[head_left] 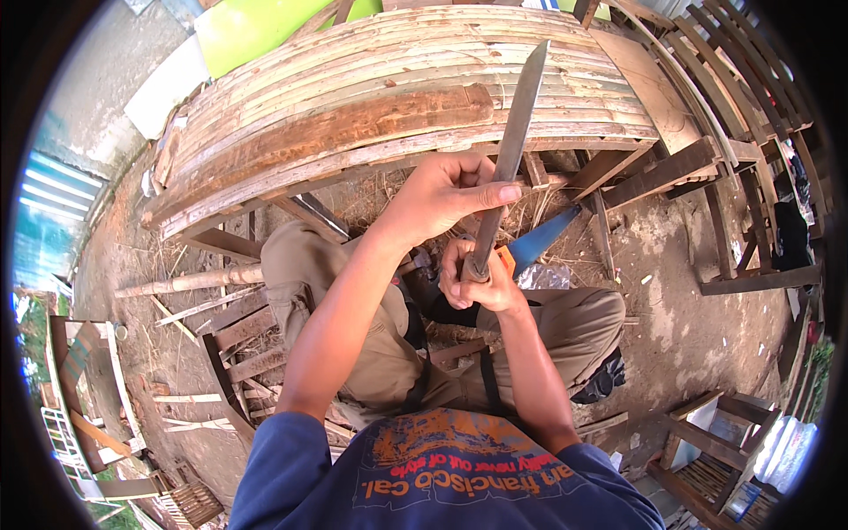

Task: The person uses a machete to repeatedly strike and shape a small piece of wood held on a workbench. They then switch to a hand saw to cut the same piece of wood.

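A long machete (518,115) with a grey blade stands tilted in front of me, its tip up and away toward the bench. My right hand (481,278) is closed around its lower end, where the fingers mostly hide the handle. Higher up, my left hand (446,194) pinches the blade, the thumb lying across its face and the other fingers behind it. Just beyond my right hand is a handsaw with a blue blade (545,237) and an orange handle (505,259), partly covered by that hand.
A bamboo-slat bench (353,71) spans the far side, with a rough brown wooden beam (353,124) along its near edge. Wooden frames (751,177) stand at right. Bamboo poles (190,283) and scrap wood lie at left. A small wooden stool (715,450) sits lower right.
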{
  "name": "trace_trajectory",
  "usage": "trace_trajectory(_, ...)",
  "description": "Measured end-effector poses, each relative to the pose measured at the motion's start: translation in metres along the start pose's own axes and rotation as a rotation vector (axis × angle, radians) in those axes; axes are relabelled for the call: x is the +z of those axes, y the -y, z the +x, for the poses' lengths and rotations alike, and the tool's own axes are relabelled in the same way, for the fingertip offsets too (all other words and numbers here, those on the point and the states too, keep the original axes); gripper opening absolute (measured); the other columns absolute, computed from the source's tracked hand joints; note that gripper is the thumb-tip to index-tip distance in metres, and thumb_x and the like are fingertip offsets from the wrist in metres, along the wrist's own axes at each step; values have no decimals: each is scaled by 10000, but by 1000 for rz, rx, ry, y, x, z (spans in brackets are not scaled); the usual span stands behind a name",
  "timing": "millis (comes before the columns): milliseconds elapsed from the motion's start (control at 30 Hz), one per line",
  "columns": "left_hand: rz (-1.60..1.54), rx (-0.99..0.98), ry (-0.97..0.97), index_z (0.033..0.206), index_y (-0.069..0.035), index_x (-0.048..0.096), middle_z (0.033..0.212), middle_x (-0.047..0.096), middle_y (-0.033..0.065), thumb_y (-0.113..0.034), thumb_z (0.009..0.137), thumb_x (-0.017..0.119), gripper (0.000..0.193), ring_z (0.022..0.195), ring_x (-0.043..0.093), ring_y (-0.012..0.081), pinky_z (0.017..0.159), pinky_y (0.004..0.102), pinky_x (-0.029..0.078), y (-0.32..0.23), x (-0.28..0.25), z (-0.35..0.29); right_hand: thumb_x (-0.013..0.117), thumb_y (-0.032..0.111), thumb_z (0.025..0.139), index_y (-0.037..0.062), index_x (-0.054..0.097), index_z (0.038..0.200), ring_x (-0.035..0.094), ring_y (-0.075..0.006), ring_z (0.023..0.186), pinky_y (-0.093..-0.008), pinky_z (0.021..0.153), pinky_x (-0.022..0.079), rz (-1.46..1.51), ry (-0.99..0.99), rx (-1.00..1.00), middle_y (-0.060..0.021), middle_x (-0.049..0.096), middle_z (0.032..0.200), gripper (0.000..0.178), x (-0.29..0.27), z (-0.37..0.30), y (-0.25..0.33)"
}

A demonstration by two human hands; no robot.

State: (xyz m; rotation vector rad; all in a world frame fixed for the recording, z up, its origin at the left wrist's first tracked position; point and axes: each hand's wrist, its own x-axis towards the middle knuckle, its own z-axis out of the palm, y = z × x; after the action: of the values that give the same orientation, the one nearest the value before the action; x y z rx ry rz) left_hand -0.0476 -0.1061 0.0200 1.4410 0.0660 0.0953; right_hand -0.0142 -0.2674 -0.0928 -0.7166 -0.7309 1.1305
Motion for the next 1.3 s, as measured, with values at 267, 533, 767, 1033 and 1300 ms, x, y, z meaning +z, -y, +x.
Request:
trace_trajectory(267, -18, 69, -69, 849, -49, 699, 781, 694, 26, -220, 851, 839, 221, 708, 635, 87, 672, 242, 491, 4, 7, 7, 696, 67, 939, -4, 569, 929, 551, -114, 605, -271, 567, 446, -202, -310, -97, -40, 575, 687, 146, 18, 0, -4)
trace_trajectory(533, 42, -166, -267, 974, -7, 742, 871, 732, 39, -277, 893, 808, 289, 822, 675, 97, 705, 243, 508, 40, 16, 17, 735, 220, 961, 32, 583, 896, 522, -90, 530, -260, 503, 422, -386, -745, -6, -5, 571, 637, 250, -2, -12, -30)
trace_trajectory(767, 342, 11, -256, 1103, -4, 730, 993, 753, 81, -229, 978, 694, 260, 913, 696, 132, 792, 280, 546, 103, 2, 17, 679, 300, 997, 35, 591, 851, 482, -58, 495, -249, 460, 407, -101, -1093, -49, 26, 523, 614, 316, -24, -60, -64)
trace_trajectory(1033, 1105, 503, -625, 1049, -42, 723, 1016, 746, 163, -244, 986, 623, 234, 1030, 687, 301, 935, 426, 505, 19, -95, 64, 522, 420, 1059, 21, 522, 946, 461, -90, 434, -264, 409, 408, -138, -1167, -212, -24, 492, 582, 415, -32, -68, -31)
trace_trajectory(1300, 1502, 97, -879, 1102, -102, 736, 1062, 738, 154, -390, 963, 514, 389, 1064, 667, 313, 1054, 465, 403, 49, -114, 85, 509, 336, 1073, 32, 491, 948, 500, -102, 450, -282, 405, 434, -226, -983, -202, -34, 526, 632, 329, -2, -7, 44)
